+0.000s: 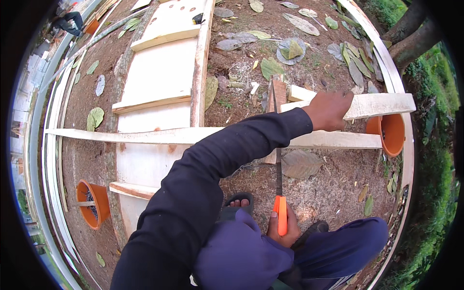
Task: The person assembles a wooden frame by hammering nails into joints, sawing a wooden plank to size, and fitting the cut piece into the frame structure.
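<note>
My right hand (288, 229) is wrapped round the orange handle of a handsaw (279, 181). Its narrow blade points away from me, crossing close to the left end of a pale wooden batten (379, 106). My left arm reaches across to the right, and my left hand (329, 110) is closed over that batten from above. A brownish board (276, 87) lies beneath the blade. Nearer to me, a long pale wooden strip (159, 136) runs crosswise, partly hidden by my left sleeve. Whether the blade is in the wood is hidden by my forearm.
A pale panel (157, 72) with cross battens lies at left. Orange buckets stand at right (394, 135) and left (92, 212), the left one holding nails. Dry leaves litter the soil. Tree trunks (411, 38) rise at far right; another person (70, 21) is at far left.
</note>
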{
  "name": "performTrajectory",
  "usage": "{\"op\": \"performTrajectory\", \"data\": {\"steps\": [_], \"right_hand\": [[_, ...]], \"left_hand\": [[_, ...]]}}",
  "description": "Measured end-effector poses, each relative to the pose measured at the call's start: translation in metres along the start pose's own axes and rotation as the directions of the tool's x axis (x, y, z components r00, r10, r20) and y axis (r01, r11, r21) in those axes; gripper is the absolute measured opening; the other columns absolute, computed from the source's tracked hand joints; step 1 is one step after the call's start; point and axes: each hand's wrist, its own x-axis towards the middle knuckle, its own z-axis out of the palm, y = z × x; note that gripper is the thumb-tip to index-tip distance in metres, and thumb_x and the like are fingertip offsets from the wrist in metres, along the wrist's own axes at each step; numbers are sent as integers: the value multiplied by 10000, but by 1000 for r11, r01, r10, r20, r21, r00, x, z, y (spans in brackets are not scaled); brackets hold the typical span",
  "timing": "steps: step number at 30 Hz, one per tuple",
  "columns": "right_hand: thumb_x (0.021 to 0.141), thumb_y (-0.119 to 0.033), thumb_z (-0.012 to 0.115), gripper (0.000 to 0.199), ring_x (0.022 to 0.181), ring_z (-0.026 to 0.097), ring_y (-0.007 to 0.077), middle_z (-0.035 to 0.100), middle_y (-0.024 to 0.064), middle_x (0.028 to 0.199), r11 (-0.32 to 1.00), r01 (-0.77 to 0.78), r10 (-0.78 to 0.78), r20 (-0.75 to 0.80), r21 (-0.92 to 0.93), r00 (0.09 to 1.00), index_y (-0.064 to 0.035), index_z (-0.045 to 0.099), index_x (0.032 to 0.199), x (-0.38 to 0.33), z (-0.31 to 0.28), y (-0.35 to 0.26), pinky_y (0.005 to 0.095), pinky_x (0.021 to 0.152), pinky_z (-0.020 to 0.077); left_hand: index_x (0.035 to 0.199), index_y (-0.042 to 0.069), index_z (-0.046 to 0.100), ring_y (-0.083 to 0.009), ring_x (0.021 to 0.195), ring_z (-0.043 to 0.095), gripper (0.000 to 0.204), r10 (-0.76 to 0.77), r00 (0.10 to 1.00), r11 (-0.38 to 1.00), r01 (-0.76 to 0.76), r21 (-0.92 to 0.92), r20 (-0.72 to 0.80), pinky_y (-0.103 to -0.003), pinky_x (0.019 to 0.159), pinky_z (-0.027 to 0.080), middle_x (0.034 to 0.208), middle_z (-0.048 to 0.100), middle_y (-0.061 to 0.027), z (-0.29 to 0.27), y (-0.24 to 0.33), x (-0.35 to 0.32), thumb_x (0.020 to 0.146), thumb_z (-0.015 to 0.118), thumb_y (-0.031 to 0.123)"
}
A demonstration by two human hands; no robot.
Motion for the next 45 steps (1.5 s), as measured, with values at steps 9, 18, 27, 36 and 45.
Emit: {"op": "performTrajectory", "data": {"steps": [9,18,27,36,45], "right_hand": [[912,12,703,650,865,659,110,687,78,936,934,-82,23,171,347,985,120,425,1489,11,-30,-15,279,798,551],[933,-20,677,431,936,676,167,711,131,1050,931,-210,196,76,299,978,111,601,1337,13,-28,-18,312,852,548],[834,-33,730,508,952,691,212,717,160,1080,988,-39,50,-75,149,996,121,623,1306,34,-35,-24,345,868,553],[843,-19,736,503,986,692,215,721,179,1117,993,-66,78,-123,98,989,110,626,1317,48,-40,-15,351,894,555],[880,-23,747,469,892,743,213,754,190,1052,1000,-17,16,28,20,999,91,646,1324,46,-38,-20,325,806,584]], "left_hand": [[1454,3,501,-398,1189,664,820,-308,920,837,384,390,-244,-463,993,515,1268,684,-244,-168,-163,-91,824,840,403],[1478,-37,444,-432,1290,593,859,-616,769,701,634,327,-170,-471,1067,474,1359,620,-299,-201,-282,-228,831,843,362],[1493,-46,464,-431,1352,541,985,-501,865,841,497,214,-37,-486,1130,437,1451,553,-285,-112,-151,-209,859,754,650],[1436,7,481,-416,1133,654,968,-564,733,824,471,314,381,-502,922,537,1199,679,-213,-48,-73,-213,727,863,545],[1365,23,547,-363,1180,615,869,-467,847,863,373,340,255,-500,963,505,1227,649,-165,-38,-65,-205,725,861,521]]}}
